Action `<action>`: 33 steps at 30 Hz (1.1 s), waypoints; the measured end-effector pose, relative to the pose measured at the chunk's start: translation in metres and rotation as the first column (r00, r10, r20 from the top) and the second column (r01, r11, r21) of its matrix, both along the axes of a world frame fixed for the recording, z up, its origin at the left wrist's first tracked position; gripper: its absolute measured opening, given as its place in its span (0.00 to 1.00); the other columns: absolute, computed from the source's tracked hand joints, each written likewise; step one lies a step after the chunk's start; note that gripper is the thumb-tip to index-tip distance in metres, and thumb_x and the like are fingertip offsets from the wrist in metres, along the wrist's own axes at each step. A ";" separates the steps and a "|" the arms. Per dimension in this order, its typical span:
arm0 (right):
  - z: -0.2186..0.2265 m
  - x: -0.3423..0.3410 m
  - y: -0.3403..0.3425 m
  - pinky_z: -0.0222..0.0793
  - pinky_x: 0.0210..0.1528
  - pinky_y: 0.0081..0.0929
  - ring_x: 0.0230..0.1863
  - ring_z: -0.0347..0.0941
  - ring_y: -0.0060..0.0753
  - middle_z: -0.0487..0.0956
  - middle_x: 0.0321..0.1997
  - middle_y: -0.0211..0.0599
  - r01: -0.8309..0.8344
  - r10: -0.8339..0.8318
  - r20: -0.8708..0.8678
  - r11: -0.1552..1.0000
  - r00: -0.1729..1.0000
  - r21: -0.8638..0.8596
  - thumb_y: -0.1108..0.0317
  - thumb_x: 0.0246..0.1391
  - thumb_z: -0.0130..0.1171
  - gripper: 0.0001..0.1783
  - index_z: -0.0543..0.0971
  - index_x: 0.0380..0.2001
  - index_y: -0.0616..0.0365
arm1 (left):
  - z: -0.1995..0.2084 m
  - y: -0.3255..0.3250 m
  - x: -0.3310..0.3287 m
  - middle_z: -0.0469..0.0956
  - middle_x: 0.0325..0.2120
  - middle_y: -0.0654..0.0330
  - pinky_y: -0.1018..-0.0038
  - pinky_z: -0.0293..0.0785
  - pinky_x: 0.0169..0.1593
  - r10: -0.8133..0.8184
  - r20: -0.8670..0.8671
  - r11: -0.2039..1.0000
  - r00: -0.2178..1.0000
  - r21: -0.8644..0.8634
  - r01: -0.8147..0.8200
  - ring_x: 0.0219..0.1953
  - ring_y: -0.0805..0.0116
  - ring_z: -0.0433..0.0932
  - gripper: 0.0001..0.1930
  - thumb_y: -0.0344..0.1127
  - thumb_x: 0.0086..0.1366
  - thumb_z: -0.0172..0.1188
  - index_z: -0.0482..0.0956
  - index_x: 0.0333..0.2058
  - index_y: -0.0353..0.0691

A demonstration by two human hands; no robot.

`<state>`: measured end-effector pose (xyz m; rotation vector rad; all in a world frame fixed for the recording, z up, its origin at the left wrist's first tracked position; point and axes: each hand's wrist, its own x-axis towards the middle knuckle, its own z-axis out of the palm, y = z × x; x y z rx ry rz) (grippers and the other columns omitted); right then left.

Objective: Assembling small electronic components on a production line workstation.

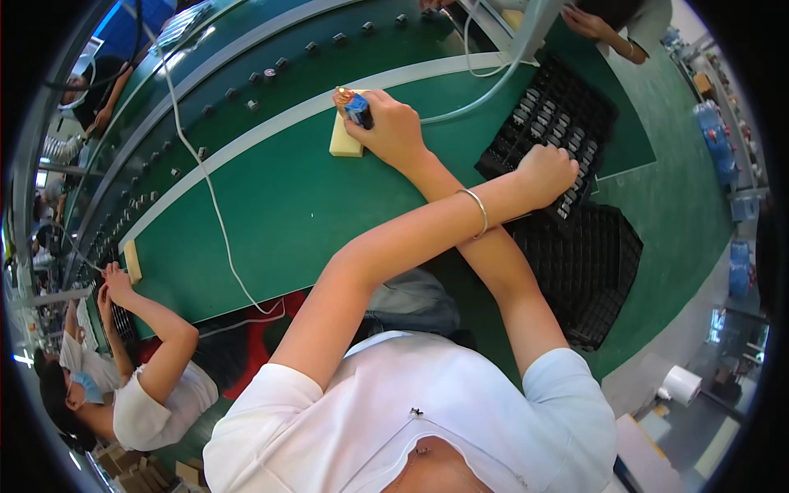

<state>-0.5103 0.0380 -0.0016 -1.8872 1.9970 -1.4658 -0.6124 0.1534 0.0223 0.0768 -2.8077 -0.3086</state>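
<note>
My forearms cross, the left one with a bangle lying over the right. My left hand (546,176), on the right side of the view, is closed over the edge of a black tray (503,149) holding rows of small metallic parts (538,123). Its fingertips are mostly hidden, so whatever they pinch does not show. Across the green table, my right hand (389,125) grips a small blue and black object with a copper-coloured end (355,107). It is held over a pale yellow block (345,143), and its exact kind is unclear.
Dark trays (579,279) are stacked at the right. A pale hose (485,100) runs behind my right hand; a white cable (205,177) hangs across the left. Small parts (269,74) line a track beyond the white rail (271,119). A masked co-worker (156,386) works at left.
</note>
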 end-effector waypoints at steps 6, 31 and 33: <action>-0.005 -0.005 -0.002 0.76 0.34 0.37 0.33 0.79 0.49 0.80 0.37 0.39 0.069 -0.069 -0.007 0.997 0.998 0.045 0.53 0.46 0.68 0.21 0.79 0.37 0.57 | -0.001 0.002 0.006 0.80 0.31 0.57 0.66 0.79 0.37 -0.023 -0.012 1.000 1.000 -0.012 0.023 0.37 0.59 0.81 0.16 0.36 0.47 0.72 0.78 0.33 0.39; -0.010 -0.008 -0.001 0.77 0.39 0.41 0.35 0.80 0.49 0.80 0.38 0.40 -0.017 0.017 0.006 1.000 1.000 0.015 0.51 0.45 0.68 0.22 0.81 0.37 0.55 | -0.002 -0.014 -0.028 0.79 0.36 0.54 0.64 0.79 0.41 -0.075 -0.039 0.997 0.996 -0.031 0.074 0.42 0.55 0.80 0.07 0.33 0.51 0.65 0.82 0.31 0.41; -0.010 -0.008 -0.001 0.77 0.38 0.40 0.35 0.80 0.49 0.80 0.38 0.39 0.017 -0.017 -0.015 1.000 1.000 0.015 0.51 0.45 0.68 0.21 0.81 0.36 0.55 | 0.005 -0.009 -0.032 0.79 0.36 0.53 0.66 0.80 0.40 -0.106 -0.022 0.990 0.994 -0.093 0.103 0.41 0.57 0.81 0.06 0.32 0.51 0.65 0.82 0.29 0.40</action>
